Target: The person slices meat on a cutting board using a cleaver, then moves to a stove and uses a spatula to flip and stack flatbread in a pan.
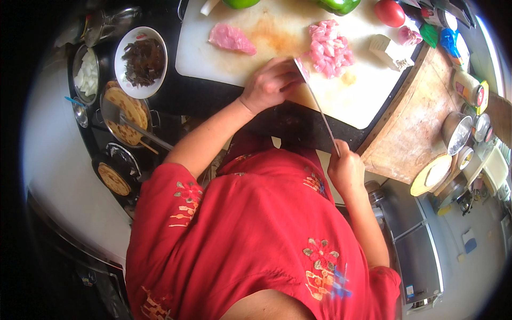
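Observation:
My right hand (347, 166) is closed on the handle of a knife (319, 105), seen nearly edge-on across the near edge of a white cutting board (276, 20). Beside the blade's far end, my left hand (272, 85) has its fingers bent over the board, on a piece of raw meat that they mostly hide. A bit of pink meat (305, 72) shows at the blade's right side. Just beyond it lies a pile of cut raw meat (330, 50). A larger uncut piece of meat (232, 39) rests on the board to the left.
Green peppers (340, 5), a tomato (389, 13), a shallot or small onion (409, 35) and a white block (389, 51) lie towards the far right. A bowl of dark fungus (143, 64), a dish of white pieces (87, 74) and flatbreads (125, 114) stand left. A wooden board (424, 108) adjoins right.

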Demonstrator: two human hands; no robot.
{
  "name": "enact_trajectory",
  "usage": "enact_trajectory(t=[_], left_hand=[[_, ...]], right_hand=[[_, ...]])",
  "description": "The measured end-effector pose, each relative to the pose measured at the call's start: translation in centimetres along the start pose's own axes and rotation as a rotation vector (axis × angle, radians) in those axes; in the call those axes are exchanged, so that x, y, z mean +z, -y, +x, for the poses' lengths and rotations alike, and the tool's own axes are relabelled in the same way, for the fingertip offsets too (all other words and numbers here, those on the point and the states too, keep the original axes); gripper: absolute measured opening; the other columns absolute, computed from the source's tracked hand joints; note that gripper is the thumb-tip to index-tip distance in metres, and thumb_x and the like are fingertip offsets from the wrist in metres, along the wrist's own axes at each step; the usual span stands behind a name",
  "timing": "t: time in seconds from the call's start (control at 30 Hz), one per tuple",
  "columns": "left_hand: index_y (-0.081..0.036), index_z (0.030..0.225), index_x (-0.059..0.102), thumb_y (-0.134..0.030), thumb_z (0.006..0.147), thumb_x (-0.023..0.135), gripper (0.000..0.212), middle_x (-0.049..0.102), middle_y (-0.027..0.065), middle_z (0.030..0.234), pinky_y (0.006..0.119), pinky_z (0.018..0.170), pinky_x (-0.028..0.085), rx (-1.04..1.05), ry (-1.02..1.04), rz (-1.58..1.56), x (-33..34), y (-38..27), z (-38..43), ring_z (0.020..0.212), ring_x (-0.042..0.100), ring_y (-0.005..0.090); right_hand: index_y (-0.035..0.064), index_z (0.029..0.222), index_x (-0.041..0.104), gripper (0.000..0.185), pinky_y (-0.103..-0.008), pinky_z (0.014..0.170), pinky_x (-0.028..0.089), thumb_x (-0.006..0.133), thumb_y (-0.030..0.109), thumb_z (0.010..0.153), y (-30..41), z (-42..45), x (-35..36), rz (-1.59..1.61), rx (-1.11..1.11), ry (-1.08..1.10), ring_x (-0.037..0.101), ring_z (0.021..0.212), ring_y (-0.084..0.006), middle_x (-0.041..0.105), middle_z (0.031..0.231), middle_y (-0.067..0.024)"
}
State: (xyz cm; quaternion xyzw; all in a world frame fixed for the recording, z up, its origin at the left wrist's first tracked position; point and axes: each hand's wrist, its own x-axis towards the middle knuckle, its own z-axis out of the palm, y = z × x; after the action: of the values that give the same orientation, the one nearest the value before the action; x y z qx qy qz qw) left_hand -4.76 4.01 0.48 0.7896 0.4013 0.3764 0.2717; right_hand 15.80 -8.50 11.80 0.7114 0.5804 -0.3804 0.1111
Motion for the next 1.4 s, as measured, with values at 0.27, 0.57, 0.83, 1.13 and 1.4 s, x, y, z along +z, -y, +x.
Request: enact_trajectory(t=[0.27,0.57,0.83,1.13,1.4], left_hand=[[-0.010,0.084,0.068,-0.005,0.066,0.070,0.019,0.063,0.0029,0.092,0.032,0.079,0.049,0.018,0.033,0.032,0.1,0.1,0.2,0.092,0.060,0.0223],[-0.010,0.085,0.068,-0.005,0.065,0.070,0.021,0.062,0.0027,0.091,0.032,0.079,0.049,0.031,-0.017,0.040,0.2,0.1,0.2,0.090,0.058,0.0216],[-0.005,0.082,0.065,-0.005,0.067,0.073,0.017,0.062,0.0048,0.089,0.032,0.077,0.050,0.034,0.022,-0.009,0.2,0.2,-0.1,0.089,0.058,0.0239],[-0.005,0.082,0.066,-0.005,0.070,0.070,0.013,0.061,0.0048,0.089,0.032,0.077,0.050,0.078,-0.001,0.004,0.5,0.4,-0.3,0.089,0.058,0.0235],[-0.004,0.083,0.064,-0.001,0.068,0.072,0.018,0.061,0.0064,0.087,0.035,0.079,0.049,0.098,-0.032,0.002,0.2,0.3,-0.2,0.087,0.059,0.0261]], right_hand=[[0.0054,0.094,0.057,0.012,-0.0519,0.060,0.047,0.053,0.010,0.083,5.1,6.4,-1.7,0.081,-0.092,-0.140,0.059,0.066,-0.0438,0.059,0.067,-0.0251],[0.0099,0.098,0.059,0.020,-0.0476,0.064,0.050,0.060,0.016,0.079,0.4,2.1,-1.1,0.004,0.041,-0.023,0.063,0.067,-0.0388,0.063,0.071,-0.0209],[-0.0014,0.087,0.062,0.019,-0.0393,0.059,0.047,0.059,0.017,0.086,0.4,6.1,-5.4,0.395,-0.035,-0.122,0.060,0.058,-0.0322,0.058,0.064,-0.0222],[-0.0011,0.078,0.059,0.024,-0.0287,0.047,0.037,0.062,0.021,0.085,-1.3,7.4,-8.8,0.539,0.103,-0.024,0.045,0.049,-0.0114,0.048,0.054,-0.0027],[0.0045,0.094,0.064,0.015,-0.0349,0.054,0.046,0.062,0.014,0.084,-1.5,2.7,-6.9,0.286,-0.056,-0.188,0.060,0.055,-0.0273,0.060,0.064,-0.0176]])
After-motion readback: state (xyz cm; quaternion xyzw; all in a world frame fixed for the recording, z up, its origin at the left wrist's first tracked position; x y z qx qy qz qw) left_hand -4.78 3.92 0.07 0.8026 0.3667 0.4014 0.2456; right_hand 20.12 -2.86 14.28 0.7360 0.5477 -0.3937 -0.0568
